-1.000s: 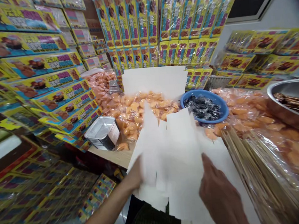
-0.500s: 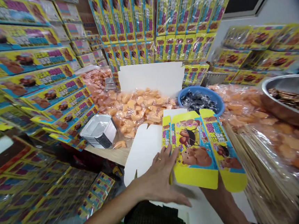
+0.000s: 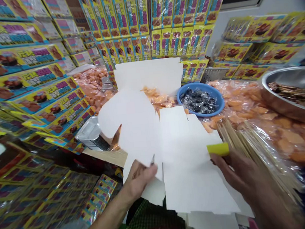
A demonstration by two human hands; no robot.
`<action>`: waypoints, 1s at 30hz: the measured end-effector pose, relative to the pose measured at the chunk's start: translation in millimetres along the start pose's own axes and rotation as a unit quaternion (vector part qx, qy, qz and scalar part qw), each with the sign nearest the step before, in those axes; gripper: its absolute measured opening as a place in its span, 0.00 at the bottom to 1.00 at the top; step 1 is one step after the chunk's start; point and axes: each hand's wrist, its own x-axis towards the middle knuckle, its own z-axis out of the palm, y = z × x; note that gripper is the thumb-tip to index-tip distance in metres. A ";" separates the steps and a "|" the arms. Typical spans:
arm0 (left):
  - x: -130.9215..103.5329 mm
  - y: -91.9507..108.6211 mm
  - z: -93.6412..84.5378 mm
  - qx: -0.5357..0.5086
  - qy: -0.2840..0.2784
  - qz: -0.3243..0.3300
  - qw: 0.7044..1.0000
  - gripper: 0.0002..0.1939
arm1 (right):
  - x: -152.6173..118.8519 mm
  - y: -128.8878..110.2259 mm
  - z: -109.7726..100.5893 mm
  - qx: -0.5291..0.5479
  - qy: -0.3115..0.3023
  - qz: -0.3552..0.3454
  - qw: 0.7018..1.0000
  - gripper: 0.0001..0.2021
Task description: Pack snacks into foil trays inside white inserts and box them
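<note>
An unfolded cardboard box blank shows its plain white inner side, raised on the left and spread over the white sheets in front of me. My left hand pinches its lower left edge between thumb and fingers. At the right edge, my right hand grips the blank by a flap whose yellow printed face is turned up. More white cardboard lies beneath, near my body. Behind the blank, a white panel stands upright.
Orange wrapped pieces lie at the back left. A blue basin holds dark wrapped items. Foil trays are stacked left, wooden sticks lie right, near a metal bowl. Printed boxes surround the table.
The blank has gone from printed side up to white side up and now opens out leftward. My right hand has come out from beneath it to the right edge; my left hand has closed on it.
</note>
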 end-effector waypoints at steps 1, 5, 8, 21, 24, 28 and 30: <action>3.3 2.6 -0.1 -0.023 -0.040 0.006 0.999 0.35 | 4.4 -1.0 5.7 -0.014 0.017 0.014 1.000 0.18; 29.2 5.0 6.0 0.019 -0.041 0.048 0.998 0.32 | 7.1 -11.8 19.8 0.007 0.005 0.043 0.999 0.20; 51.8 0.9 12.6 0.106 0.058 0.081 0.989 0.24 | 4.3 -17.9 24.8 0.065 -0.026 0.048 0.996 0.21; 25.4 42.1 -29.4 0.357 -0.160 0.332 0.858 0.42 | -5.0 -44.7 38.5 0.055 -0.053 -0.054 0.996 0.17; 32.4 41.5 -27.3 0.390 -0.044 0.347 0.852 0.38 | -9.4 -63.4 45.8 -0.048 -0.120 -0.195 0.972 0.12; 30.4 37.4 -17.1 0.355 0.093 0.243 0.898 0.29 | -13.8 -75.0 50.8 -0.087 -0.159 -0.267 0.946 0.09; 25.4 33.8 -11.4 0.273 0.108 0.190 0.937 0.31 | -18.6 -78.9 54.9 -0.090 -0.147 -0.286 0.943 0.09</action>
